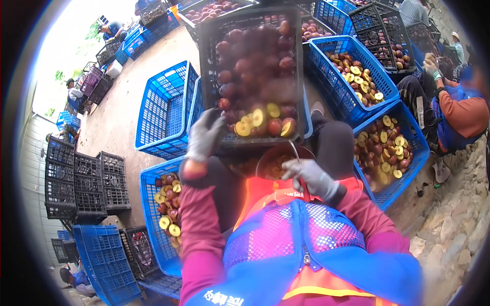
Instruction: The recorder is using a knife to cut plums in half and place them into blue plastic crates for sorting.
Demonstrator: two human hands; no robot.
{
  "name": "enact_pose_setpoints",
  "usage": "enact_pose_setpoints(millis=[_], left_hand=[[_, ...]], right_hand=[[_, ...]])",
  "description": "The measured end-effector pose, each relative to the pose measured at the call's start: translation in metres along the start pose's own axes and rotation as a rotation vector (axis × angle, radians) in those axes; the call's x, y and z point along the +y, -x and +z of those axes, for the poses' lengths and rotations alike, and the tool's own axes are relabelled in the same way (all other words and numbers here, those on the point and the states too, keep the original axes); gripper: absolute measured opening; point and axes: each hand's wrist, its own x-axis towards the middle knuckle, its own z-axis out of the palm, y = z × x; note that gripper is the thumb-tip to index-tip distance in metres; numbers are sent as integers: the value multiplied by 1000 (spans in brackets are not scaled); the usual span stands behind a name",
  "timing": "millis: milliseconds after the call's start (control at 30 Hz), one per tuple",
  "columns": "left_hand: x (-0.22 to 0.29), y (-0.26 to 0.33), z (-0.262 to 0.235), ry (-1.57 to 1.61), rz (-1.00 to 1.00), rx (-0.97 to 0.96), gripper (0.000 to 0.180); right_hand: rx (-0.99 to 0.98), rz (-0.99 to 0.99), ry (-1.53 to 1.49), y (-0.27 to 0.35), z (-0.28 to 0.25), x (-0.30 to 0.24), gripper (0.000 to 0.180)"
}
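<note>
Left hand [204, 136] grips black crate [255, 76] edge; right hand [311, 176] closed on tool [294, 151] over bowl [278, 160]. Steady crate, pick fruit [250, 66] singly.

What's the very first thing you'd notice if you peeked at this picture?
Right in the middle, a black crate heaped with dark red fruit, some cut open to show yellow insides, sits in front of the person; the gloved left hand grips its near corner. The gloved right hand holds a thin metal tool over a round bowl in the lap. All around stand bright blue crates, several holding halved fruit.
</note>
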Motion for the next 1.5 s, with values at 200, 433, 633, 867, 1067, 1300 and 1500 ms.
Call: enact_pose_setpoints(millis=[200,433,633,867,1067,1300,1500], left_hand=[[-31,-122,173,-492,-224,-368,67],[-48,-143,216,-475,-357,-330,67],[8,-82,131,1273,-412,-217,44],[84,22,63,1687,-491,-387,64],[79,54,67,1465,-319,-424,68],[78,70,72,1263,-298,-421,69],[73,73,83,1153,-261,-452,65]], right_hand=[[69,-8,61,-4,-13,-8,44],[215,-147,75,-20,-33,-21,43],[220,-385,86,-39,-34,-81,48],[-60,-470,31,-27,46,-118,50],[55,-648,279,-32,49,-75,47],[122,-803,486,-38,44,-56,38],[202,-468,465,-23,42,-57,37]])
